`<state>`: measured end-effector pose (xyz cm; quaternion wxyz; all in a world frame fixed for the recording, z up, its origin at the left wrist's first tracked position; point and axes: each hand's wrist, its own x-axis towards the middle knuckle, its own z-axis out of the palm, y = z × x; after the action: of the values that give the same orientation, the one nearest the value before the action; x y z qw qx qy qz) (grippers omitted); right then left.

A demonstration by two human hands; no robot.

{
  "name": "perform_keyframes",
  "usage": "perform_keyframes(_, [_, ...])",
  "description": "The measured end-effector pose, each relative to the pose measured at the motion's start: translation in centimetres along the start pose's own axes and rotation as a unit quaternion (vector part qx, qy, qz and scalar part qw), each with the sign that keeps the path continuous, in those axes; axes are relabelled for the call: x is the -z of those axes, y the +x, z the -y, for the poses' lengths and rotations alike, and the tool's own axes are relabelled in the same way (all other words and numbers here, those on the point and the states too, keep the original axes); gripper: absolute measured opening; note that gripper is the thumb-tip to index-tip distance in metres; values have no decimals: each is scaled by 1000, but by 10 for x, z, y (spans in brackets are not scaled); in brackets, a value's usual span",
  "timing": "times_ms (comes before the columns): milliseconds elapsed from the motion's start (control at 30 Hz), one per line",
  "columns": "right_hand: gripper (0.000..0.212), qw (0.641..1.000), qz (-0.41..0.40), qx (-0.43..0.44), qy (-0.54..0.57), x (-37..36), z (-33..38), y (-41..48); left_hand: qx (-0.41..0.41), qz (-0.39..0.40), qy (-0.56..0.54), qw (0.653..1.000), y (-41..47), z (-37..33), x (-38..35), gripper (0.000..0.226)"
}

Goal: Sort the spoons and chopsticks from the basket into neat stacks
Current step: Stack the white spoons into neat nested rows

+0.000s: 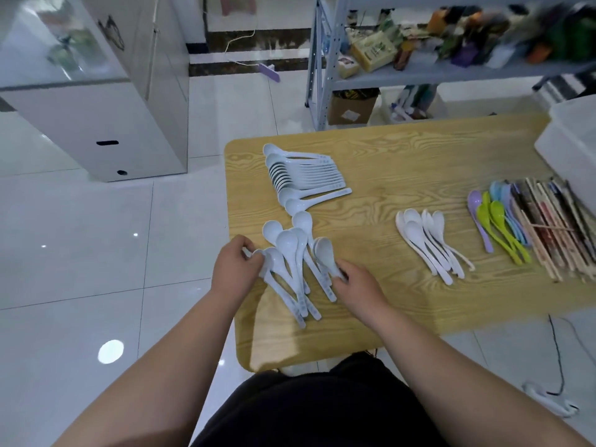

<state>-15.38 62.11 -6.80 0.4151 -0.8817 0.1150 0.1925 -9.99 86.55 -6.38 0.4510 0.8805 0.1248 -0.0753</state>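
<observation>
On the wooden table (380,169), a loose bunch of pale blue spoons (292,253) lies at the front left. My left hand (237,269) pinches a spoon bowl at the bunch's left side. My right hand (358,287) grips the handle of a spoon on its right side. Behind the bunch sits a neat row of pale blue spoons (303,172). Further right lie a group of white spoons (429,240), coloured spoons (496,221) and a pile of chopsticks (554,227). A white basket (571,140) stands at the far right edge.
A metal shelf (419,72) with boxes and cluttered goods stands behind the table. A white cabinet (96,108) is on the left across the glossy tiled floor. A black cable and a white power strip (548,398) lie on the floor at the lower right.
</observation>
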Motion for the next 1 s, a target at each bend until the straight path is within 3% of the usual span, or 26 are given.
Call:
perform_keyframes(133, [17,994,55,93,29,2,39,-19,60,-13,-77,995,-18,-21,7,8])
perform_keyframes(233, [16,990,107,93,26,2,53,-23,101,7,-177,979,-26,-50,2,8])
perform_keyframes(400, [29,987,112,78,85,43,45,-25,136,22,-261,956,-37,-99,-24,13])
perform_keyframes(600, [33,978,145,47,143,99,25,-25,141,29,-334,932,-51,-143,-80,9])
perform_keyframes(833, [26,979,145,89,110,150,7,-14,117,41,-416,901,-53,-199,-116,26])
perform_keyframes(1000, [23,976,174,122,51,168,-3,-4,110,44,-394,912,-51,-214,-137,34])
